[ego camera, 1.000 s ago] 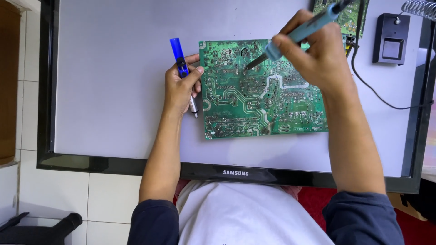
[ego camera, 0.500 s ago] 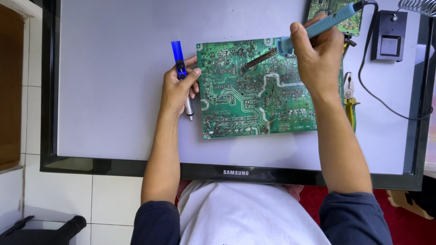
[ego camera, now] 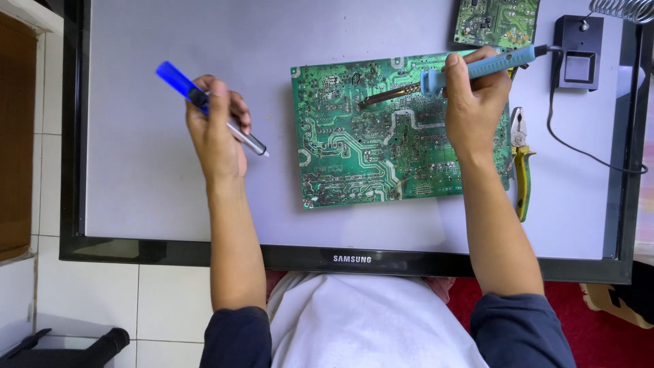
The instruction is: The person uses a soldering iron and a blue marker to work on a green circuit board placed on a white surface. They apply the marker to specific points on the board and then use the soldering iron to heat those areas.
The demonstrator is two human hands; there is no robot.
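A large green circuit board (ego camera: 368, 146) lies solder side up on a flat screen panel (ego camera: 136, 191). My right hand (ego camera: 477, 109) grips a light blue soldering iron (ego camera: 477, 68), its dark tip resting on the board's upper middle. My left hand (ego camera: 218, 133) is off to the left of the board, over the bare panel, holding a blue and silver desoldering pump (ego camera: 204, 105) with its tip pointing down to the right.
Yellow-handled pliers (ego camera: 521, 167) lie just right of the board. A second small green board (ego camera: 497, 20) sits at the top. A black soldering iron stand (ego camera: 578, 58) with a coil is at the top right, its cable (ego camera: 586, 153) looping right.
My left hand has pulled the pump away from the board's left edge, out to the left. My right hand has shifted, the iron tip staying on the board's upper part.
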